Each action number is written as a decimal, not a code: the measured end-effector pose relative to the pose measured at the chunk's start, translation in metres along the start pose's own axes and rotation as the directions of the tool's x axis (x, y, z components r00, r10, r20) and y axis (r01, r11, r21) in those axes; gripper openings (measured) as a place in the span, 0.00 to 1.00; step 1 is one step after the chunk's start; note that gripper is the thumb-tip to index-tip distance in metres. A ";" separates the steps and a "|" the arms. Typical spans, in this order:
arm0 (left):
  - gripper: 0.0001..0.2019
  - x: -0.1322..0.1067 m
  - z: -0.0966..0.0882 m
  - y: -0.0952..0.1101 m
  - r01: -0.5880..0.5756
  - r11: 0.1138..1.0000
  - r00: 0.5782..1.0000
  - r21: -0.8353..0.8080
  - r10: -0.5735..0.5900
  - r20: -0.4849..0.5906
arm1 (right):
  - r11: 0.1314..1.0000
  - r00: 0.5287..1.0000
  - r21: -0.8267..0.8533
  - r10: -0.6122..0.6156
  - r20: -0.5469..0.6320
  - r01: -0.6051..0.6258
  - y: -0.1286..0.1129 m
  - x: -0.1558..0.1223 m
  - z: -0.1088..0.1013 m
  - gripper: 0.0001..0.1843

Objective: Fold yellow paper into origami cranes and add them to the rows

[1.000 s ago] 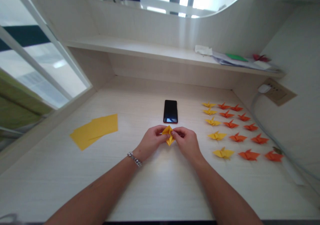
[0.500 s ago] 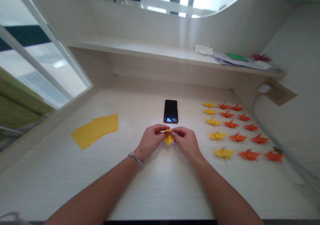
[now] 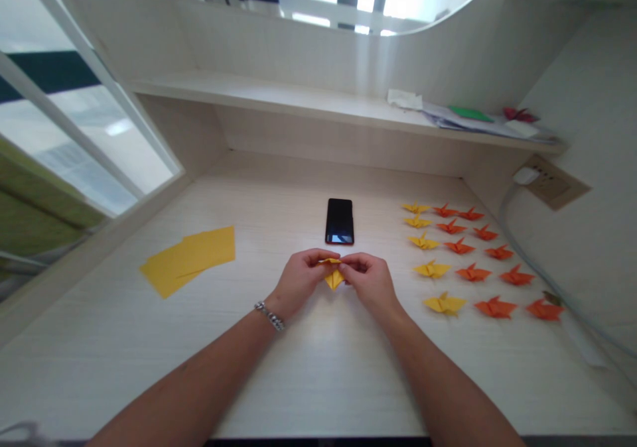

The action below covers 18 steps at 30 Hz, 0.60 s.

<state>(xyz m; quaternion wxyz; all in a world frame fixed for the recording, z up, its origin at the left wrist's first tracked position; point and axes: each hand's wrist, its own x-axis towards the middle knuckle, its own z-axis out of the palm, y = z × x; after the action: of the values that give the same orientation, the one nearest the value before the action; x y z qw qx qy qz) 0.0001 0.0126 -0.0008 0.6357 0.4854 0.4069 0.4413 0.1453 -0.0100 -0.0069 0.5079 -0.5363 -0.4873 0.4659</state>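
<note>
A small folded yellow paper (image 3: 334, 278) is held between both hands at the middle of the desk, its point toward me. My left hand (image 3: 302, 276) pinches its left side with thumb and forefinger; a chain bracelet circles that wrist. On the other side, my right hand (image 3: 367, 276) grips the upper right edge, also with thumb and fingertips. The fingers hide part of the folds. Just beyond the hands lies a black phone (image 3: 340, 221), apart from them.
Flat yellow paper sheets (image 3: 199, 255) overlap on the left. At the right stand yellow paper cranes (image 3: 432, 269) in a column beside several orange paper cranes (image 3: 473, 272). A cable (image 3: 527, 255) runs from the wall socket (image 3: 560, 185). Papers lie on the shelf (image 3: 298, 102).
The folded yellow paper has shifted slightly left and tilted a little between my fingers. Both hands keep nearly the same place and grip.
</note>
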 end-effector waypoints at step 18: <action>0.12 -0.002 -0.004 -0.005 0.014 0.978 0.992 0.209 -0.041 0.123 | 0.929 0.964 -0.257 -0.265 0.035 0.265 -0.008 -0.003 -0.006 0.07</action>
<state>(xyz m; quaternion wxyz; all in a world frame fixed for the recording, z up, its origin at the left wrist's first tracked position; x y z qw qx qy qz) -0.0035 0.0111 -0.0067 0.6121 0.5703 0.4164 0.3561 0.1501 -0.0139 0.0015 0.4916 -0.5274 -0.6118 0.3253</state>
